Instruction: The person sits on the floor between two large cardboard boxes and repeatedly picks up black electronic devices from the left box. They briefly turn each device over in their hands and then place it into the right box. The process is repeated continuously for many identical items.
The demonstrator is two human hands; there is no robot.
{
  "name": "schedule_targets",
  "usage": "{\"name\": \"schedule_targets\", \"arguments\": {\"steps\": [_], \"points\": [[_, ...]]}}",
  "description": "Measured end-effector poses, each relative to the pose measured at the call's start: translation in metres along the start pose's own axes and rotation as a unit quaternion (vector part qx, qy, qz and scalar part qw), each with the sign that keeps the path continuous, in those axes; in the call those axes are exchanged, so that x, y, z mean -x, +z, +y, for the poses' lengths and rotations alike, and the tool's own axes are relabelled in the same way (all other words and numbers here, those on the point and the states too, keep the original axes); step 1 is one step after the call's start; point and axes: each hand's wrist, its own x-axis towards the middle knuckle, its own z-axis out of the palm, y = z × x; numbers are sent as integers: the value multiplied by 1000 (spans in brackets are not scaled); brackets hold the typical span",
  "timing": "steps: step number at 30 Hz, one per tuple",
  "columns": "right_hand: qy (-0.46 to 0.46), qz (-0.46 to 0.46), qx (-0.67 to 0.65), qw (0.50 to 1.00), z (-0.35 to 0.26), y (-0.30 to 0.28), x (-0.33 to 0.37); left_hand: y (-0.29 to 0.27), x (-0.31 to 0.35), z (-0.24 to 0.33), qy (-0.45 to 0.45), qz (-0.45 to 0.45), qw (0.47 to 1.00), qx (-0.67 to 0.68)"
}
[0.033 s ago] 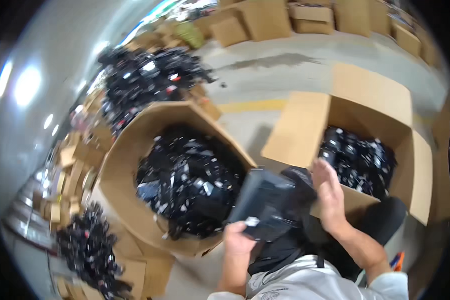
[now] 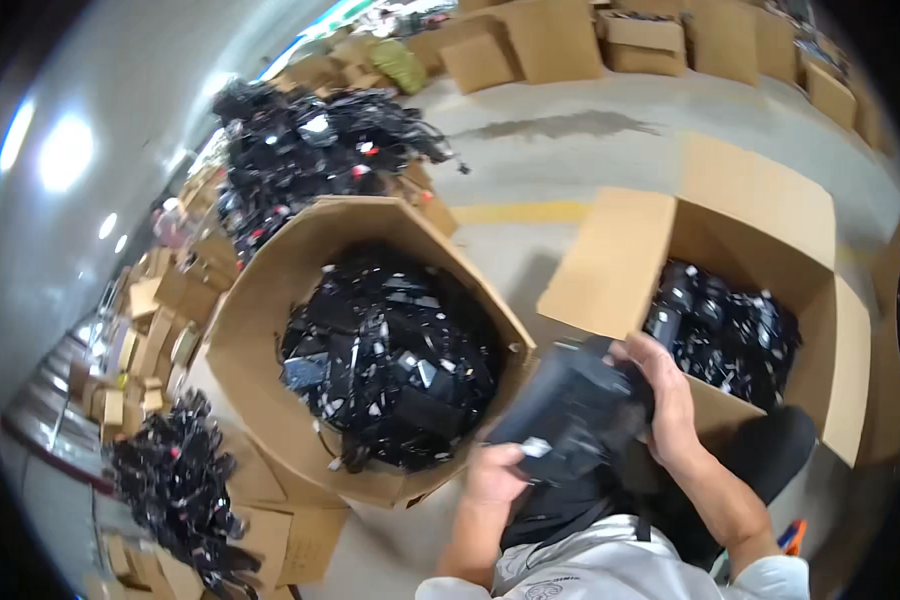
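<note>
A flat, dark rectangular piece [image 2: 570, 405] with a small white patch near its lower left corner is held over my lap, blurred by motion. My left hand [image 2: 494, 474] grips that lower left corner, thumb on top. At its right side my right hand [image 2: 662, 385] is closed round the edge, fingers curled over the top; their tips are partly hidden. The piece is close to the right rim of a large open carton [image 2: 255, 330], which holds a heap of black plastic and electronic parts [image 2: 390, 360].
At my right stands a second open carton [image 2: 610, 265] with black parts [image 2: 725, 330] inside. Piles of black cabled items lie far left [image 2: 320, 150] and near left [image 2: 175, 485]. Cardboard boxes [image 2: 550, 45] line the back. An orange-handled tool [image 2: 793, 537] is at lower right.
My right hand, earlier raised with straight fingers beside the dark piece, has closed on its right side. The piece has tilted and shifted slightly; the whole view has shifted a little.
</note>
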Motion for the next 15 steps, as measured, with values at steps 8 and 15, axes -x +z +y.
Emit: {"name": "schedule_targets", "arguments": {"steps": [8,15], "points": [[-136,-80,231,960,-12,17,5,21,-23,-37,8,169,985,42],[-174,-181,322,913,-47,-5,-22,42,-53,-25,-50,182,982,25]]}}
